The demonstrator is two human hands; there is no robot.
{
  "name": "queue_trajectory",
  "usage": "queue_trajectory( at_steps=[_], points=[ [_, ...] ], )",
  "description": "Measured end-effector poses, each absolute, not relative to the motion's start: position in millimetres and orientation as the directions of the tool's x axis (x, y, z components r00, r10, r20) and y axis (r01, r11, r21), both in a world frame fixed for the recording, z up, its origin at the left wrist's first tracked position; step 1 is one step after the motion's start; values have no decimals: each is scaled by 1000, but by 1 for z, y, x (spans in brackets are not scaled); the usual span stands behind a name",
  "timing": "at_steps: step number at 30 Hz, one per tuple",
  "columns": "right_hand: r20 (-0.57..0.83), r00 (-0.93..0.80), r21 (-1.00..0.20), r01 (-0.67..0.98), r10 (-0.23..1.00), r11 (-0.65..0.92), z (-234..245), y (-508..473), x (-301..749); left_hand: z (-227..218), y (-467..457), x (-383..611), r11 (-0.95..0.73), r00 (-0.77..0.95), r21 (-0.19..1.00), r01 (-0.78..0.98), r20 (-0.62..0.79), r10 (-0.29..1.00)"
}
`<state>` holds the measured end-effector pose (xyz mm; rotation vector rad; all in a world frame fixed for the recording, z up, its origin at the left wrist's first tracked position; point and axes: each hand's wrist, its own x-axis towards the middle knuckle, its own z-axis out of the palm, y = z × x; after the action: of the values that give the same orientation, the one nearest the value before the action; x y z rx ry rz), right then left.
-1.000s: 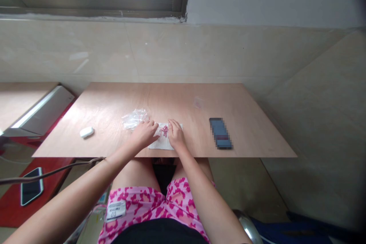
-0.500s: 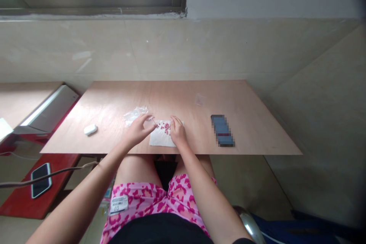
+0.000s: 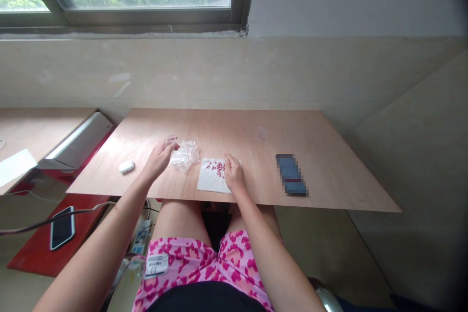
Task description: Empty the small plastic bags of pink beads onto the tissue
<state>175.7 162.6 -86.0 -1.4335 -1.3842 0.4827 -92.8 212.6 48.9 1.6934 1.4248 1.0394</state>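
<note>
My left hand [image 3: 163, 156] is raised over the table at the left edge of a crumpled clear plastic bag [image 3: 185, 155]. Its thumb and fingers are curved with a gap between them, and I make out nothing held there. My right hand [image 3: 234, 173] rests at the right side of a white paper napkin [image 3: 208, 184]. Its fingers are stretched forward in a loose cup beside small red beads [image 3: 220, 168] scattered on the napkin. Part of the napkin and perhaps some beads are hidden under that hand.
A white earbud case [image 3: 126, 166] lies on the table's left side. To the right is a dark, pixelated phone-like slab [image 3: 291, 175]. A small clear bag [image 3: 261, 134] lies farther back. Below on the left, another phone [image 3: 62, 228] rests on a red stool [image 3: 36, 258], near a hanging cable.
My left hand has moved left and away from the napkin, leaving the beads. My right hand stays beside them. The view has tilted up and shifted slightly left.
</note>
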Motion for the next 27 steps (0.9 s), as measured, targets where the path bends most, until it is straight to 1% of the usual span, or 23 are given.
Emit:
queue_trajectory(
  at_steps=[1,2,3,5,7,10,11,14,19,21,24,27],
  points=[
    [359,253,-853,478,898,207,-86,163,176,47,223,-98,-206,67,774,599,208,976],
    [362,253,-855,474,897,211,-86,163,176,44,233,-103,-240,80,664,708,262,962],
    [366,254,-856,468,895,218,-86,163,176,39,243,-107,-267,104,570,777,302,948],
    [371,264,-864,449,890,227,-87,163,176,26,260,-111,-309,164,449,838,333,929],
    [356,290,-885,409,889,221,-88,164,176,9,271,-112,-317,224,373,872,273,936],
    [283,312,-914,374,907,156,-92,171,184,-16,275,-110,-329,315,267,906,95,944],
    [259,312,-915,383,914,128,-92,175,191,-23,274,-110,-348,344,245,905,63,937],
    [224,329,-888,457,917,52,-90,198,226,-38,271,-111,-379,366,228,897,98,926],
    [246,422,-790,609,872,-72,-68,247,311,-41,265,-109,-356,315,329,875,174,933],
    [247,416,-748,656,875,-100,-61,261,334,-34,255,-102,-369,291,369,853,251,923],
    [225,381,-707,697,897,-118,-56,271,351,-19,222,-83,-418,230,415,808,431,872],
    [207,369,-704,699,906,-124,-56,269,352,-8,176,-60,-523,258,449,724,527,810]
  ],
)
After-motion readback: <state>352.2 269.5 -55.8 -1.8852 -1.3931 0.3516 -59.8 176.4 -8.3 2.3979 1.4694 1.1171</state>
